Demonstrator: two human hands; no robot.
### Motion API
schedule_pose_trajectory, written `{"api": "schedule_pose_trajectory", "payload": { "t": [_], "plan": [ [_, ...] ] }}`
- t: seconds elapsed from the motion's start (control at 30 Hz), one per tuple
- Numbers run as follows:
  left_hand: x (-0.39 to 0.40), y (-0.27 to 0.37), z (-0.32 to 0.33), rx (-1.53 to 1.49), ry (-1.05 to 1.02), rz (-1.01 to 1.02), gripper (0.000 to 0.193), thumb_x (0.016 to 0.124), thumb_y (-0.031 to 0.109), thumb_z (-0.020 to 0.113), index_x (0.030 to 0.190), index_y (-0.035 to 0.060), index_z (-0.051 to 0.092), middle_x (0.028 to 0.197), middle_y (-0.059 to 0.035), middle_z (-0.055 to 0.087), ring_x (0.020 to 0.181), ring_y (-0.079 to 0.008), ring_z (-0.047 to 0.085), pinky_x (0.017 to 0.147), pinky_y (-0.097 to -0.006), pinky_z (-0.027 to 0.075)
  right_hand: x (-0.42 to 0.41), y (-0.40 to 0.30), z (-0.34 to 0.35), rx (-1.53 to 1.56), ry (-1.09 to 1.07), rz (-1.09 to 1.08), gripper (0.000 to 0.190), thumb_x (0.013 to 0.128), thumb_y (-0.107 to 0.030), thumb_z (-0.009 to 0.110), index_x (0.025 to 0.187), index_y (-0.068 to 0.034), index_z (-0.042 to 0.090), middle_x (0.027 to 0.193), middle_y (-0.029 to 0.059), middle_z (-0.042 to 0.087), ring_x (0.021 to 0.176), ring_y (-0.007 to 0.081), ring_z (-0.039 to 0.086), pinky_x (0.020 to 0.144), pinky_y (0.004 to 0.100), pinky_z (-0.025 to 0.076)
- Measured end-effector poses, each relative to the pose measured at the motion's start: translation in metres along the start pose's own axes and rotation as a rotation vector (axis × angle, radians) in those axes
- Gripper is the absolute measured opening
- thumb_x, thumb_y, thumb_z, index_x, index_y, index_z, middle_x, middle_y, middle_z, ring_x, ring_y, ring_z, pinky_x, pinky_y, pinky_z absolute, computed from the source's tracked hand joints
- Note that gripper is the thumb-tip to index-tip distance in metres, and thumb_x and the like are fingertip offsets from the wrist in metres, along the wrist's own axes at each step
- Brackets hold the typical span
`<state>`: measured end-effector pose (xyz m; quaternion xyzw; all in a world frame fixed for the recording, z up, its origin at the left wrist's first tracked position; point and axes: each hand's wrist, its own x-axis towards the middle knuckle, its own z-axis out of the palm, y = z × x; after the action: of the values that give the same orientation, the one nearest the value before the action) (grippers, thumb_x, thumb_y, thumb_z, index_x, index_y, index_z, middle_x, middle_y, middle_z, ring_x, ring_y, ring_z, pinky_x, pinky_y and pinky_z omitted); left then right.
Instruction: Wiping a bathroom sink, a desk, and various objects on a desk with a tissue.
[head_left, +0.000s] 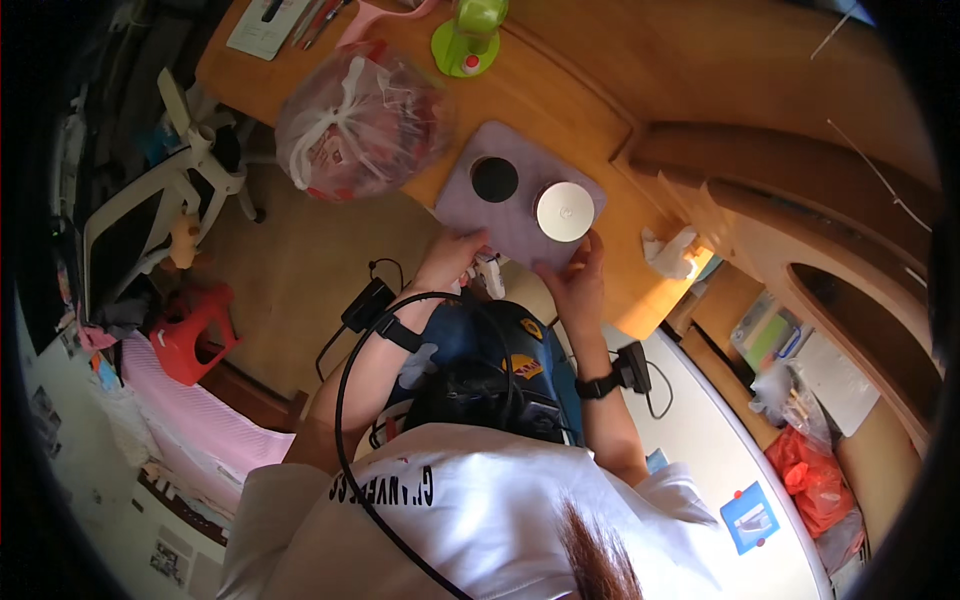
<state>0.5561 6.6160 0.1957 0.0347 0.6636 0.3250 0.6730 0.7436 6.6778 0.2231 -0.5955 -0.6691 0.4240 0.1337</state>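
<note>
A flat purple board or mat (499, 161) lies at the edge of the wooden desk, its near part in front of my body. On it stand a round thing with a black top (494, 180) and a white-topped round container (565, 212). My left hand (450, 262) grips the board's near left edge, thumb on top. Just under that hand shows a small white object (490, 276), partly hidden; I cannot tell whether the fingers hold it. My right hand (581, 281) grips the near right corner, fingers along its side beside the white-topped container.
On the wooden desk (540, 97) are a tied clear plastic bag (360, 124) with red contents and a green cup (480, 15) by a green base (450, 52). Crumpled tissue (670, 253) lies right. A white-framed chair (165, 180) and red stool (196, 337) stand left.
</note>
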Motion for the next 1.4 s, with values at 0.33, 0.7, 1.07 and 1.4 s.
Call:
{"api": "schedule_pose_trajectory", "payload": {
  "t": [0.33,0.7,1.07,1.4],
  "plan": [
    [0.008,0.025,0.007,0.080,0.075,0.030,0.030,0.081,0.031,0.055,0.073,0.0016,0.061,0.059,-0.0049,0.054,0.040,-0.0112,0.043,0.034,-0.0246,0.029,0.026,0.000,0.007,-0.061,0.091,-0.070,0.080,0.060,-0.009,0.075,0.127,-0.005,0.031,0.100,0.0196,0.052,0.087,0.0312,0.054,0.073,0.0360,0.047],
    [0.025,0.037,0.008,0.141,0.215,0.168,0.028,0.079,0.029,0.057,0.071,0.0028,0.061,0.055,-0.0037,0.052,0.038,-0.0116,0.041,0.034,-0.0251,0.029,0.039,-0.004,0.007,-0.170,0.113,-0.060,0.080,0.063,-0.019,0.075,0.130,-0.008,0.034,0.088,0.0138,0.051,0.067,0.0222,0.055,0.061,0.0319,0.046],
    [0.027,0.049,0.001,0.051,0.269,0.187,0.028,0.079,0.033,0.058,0.072,0.0054,0.058,0.058,-0.0014,0.052,0.042,-0.0102,0.041,0.037,-0.0243,0.030,0.045,-0.022,0.015,-0.242,0.078,-0.042,0.080,0.069,-0.028,0.069,0.132,-0.005,0.026,0.096,0.0192,0.052,0.080,0.0333,0.056,0.067,0.0382,0.047],
    [0.021,0.053,-0.004,0.234,0.433,0.269,0.027,0.074,0.029,0.066,0.070,0.0034,0.056,0.058,-0.0023,0.050,0.042,-0.0098,0.043,0.038,-0.0229,0.032,0.037,-0.012,0.030,-0.094,0.241,0.050,0.049,0.068,-0.020,0.067,0.108,0.002,0.049,0.093,0.0192,0.052,0.085,0.0345,0.054,0.072,0.0384,0.046]
  ]
}}
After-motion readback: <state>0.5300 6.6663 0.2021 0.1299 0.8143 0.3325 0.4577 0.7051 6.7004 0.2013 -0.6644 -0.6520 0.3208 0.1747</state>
